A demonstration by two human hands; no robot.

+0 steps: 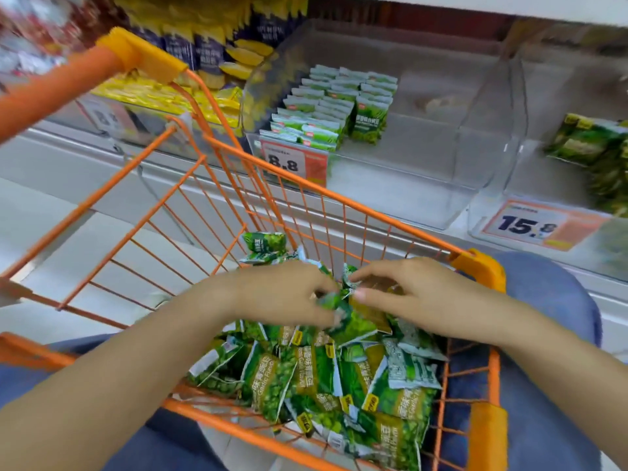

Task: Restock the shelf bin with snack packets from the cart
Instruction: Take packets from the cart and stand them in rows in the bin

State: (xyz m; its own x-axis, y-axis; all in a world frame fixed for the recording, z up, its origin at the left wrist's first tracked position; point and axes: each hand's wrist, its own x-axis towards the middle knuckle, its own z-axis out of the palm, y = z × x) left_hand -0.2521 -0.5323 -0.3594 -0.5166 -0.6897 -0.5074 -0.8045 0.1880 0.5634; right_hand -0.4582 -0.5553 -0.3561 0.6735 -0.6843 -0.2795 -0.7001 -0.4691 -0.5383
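Two hands work inside an orange wire cart that stands against a store shelf. The left hand reaches in from the lower left with its fingers curled down round a green snack packet at the top of the heap; the right hand comes in from the right, its thumb and forefinger pinching the crimped end of another green packet just beside the left hand's fingertips. The two hands nearly touch over the middle of the basket. Under them lies a loose pile of green packets covering the near end of the cart floor, tilted every way, and a couple more packets lie apart at the far end of the basket. Beyond the cart's far rim, on the shelf, stands a clear plastic bin; upright green packets in neat rows fill only its left part, while the right part of the bin floor is bare. A price tag reading 8.8 hangs on the bin's front. To the right sits a second clear bin with darker green bags and a 15.8 tag. To the left of the first bin are yellow packs, blurred.
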